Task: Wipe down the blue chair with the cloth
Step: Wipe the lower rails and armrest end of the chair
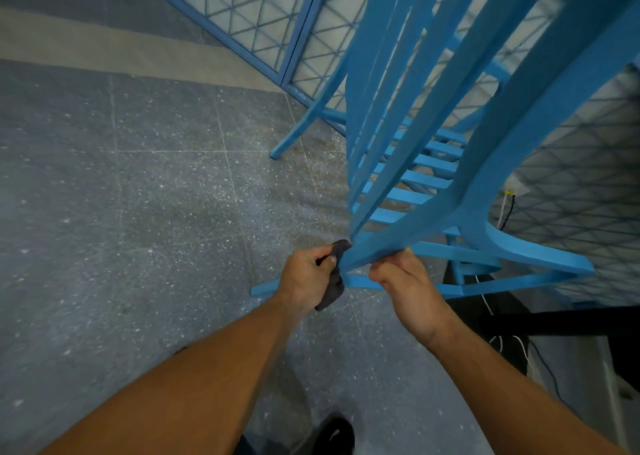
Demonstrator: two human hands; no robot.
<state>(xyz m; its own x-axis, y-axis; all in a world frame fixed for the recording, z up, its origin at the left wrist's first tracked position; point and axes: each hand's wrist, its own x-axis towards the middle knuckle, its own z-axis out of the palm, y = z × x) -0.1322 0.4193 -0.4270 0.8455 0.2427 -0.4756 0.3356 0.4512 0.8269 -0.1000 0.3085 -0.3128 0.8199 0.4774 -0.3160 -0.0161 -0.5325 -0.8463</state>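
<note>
Head view: low in the centre of the frame, the left hand (pixel 306 280) pinches a dark grey cloth (pixel 333 292) against a rail end of the blue slatted wooden chair (pixel 540 115). The right hand (pixel 407 283) curls round the same rail. The chair rises tilted toward the upper right, in front of a blue-framed lattice screen (pixel 242 18). If the right grip slackens, the leaning chair could slip or topple.
</note>
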